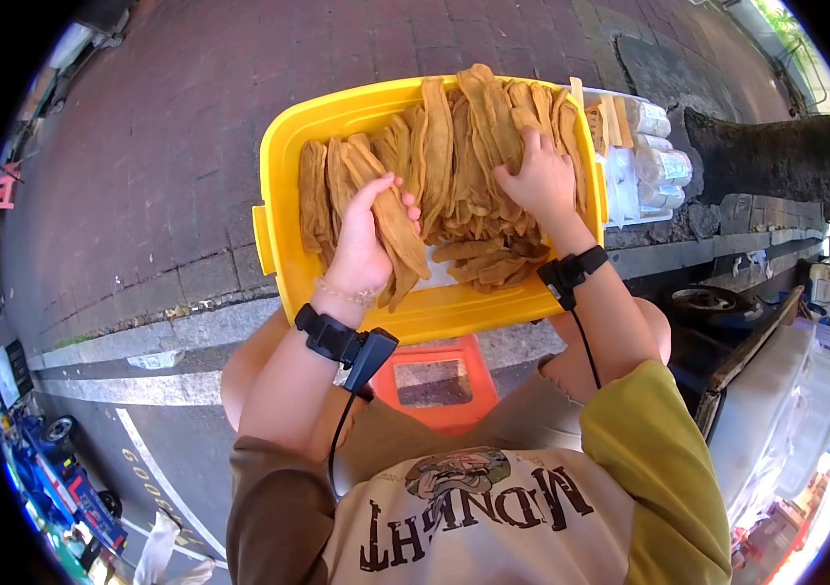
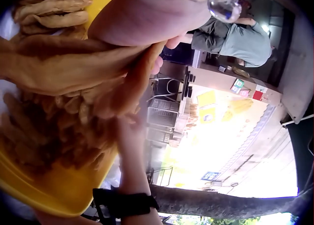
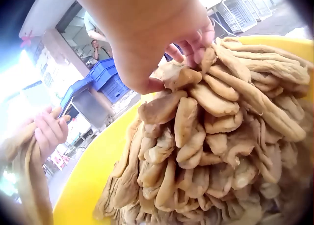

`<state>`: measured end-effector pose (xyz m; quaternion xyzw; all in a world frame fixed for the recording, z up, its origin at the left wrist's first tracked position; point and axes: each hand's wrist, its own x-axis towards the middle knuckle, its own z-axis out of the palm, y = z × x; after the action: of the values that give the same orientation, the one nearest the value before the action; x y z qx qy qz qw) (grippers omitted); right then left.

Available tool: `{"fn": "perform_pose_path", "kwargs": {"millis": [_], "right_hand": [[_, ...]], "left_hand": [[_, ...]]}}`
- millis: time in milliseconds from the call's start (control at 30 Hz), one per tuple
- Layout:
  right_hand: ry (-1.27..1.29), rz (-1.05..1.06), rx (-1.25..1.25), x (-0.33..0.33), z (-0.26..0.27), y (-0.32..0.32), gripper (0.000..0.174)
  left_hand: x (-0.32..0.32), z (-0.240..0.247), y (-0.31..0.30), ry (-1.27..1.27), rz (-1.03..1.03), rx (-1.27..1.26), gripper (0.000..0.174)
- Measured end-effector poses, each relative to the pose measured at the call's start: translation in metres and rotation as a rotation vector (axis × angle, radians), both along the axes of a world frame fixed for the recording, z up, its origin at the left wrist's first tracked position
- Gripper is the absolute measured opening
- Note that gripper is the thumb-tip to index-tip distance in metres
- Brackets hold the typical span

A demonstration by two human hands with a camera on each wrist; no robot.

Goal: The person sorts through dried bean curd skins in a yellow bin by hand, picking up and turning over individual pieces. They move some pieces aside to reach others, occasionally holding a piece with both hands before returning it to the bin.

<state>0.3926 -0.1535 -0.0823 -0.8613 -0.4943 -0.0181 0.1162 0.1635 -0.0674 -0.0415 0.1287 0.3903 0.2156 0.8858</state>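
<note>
A yellow tub (image 1: 276,185) in front of me is packed with long brown strips (image 1: 439,146) that look like fried dough sticks. My left hand (image 1: 361,249) grips a few strips (image 1: 397,234) at the tub's left side, thumb across them and fingertips round the far side. At the right part of the pile, my right hand (image 1: 546,185) reaches down from above. In the right wrist view its thumb and fingers pinch the upper end of a strip (image 3: 181,78). Shorter pieces (image 1: 498,263) lie near the tub's front edge.
A red plastic stool (image 1: 434,385) stands under the tub's near side. Right of the tub, a white tray (image 1: 619,185) holds wrapped packages (image 1: 663,166). A tree trunk (image 1: 766,161) rises beyond it. Plastic bins (image 1: 775,409) stand at far right. Another person (image 2: 245,43) is in the background.
</note>
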Motion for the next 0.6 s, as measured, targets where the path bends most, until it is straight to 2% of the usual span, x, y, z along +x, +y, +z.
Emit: {"fn": "perform_pose_path", "kwargs": {"millis": [33,167,233,367,433,467,533,600], "right_hand": [[-0.103,0.040,0.012,-0.001,-0.002,0.000,0.057],[-0.082,0.042,-0.005,-0.004,-0.001,-0.002,0.059],[0.284,-0.065,-0.079,0.001,0.010,0.001,0.056],[0.475,-0.206,-0.043,-0.008,0.019,0.008,0.052],[0.818,-0.156,0.326,-0.014,0.018,0.009,0.054],[0.820,-0.151,0.322,-0.019,0.018,0.008,0.054],[0.874,0.111,0.450,-0.052,0.043,0.007,0.057],[0.819,0.309,0.313,-0.084,0.063,-0.002,0.060]], "left_hand": [[0.001,-0.001,0.000,0.018,-0.002,-0.005,0.018],[0.002,-0.004,-0.004,0.039,-0.004,-0.038,0.018],[0.001,-0.006,-0.004,0.024,-0.014,-0.045,0.018],[0.001,-0.002,-0.003,0.035,-0.013,-0.030,0.019],[0.001,-0.003,-0.002,0.004,0.007,-0.045,0.021],[0.001,-0.003,-0.002,0.005,0.014,-0.046,0.021],[0.003,-0.004,-0.002,0.021,0.037,-0.049,0.023],[0.005,-0.007,-0.006,0.015,0.064,-0.022,0.024]]}}
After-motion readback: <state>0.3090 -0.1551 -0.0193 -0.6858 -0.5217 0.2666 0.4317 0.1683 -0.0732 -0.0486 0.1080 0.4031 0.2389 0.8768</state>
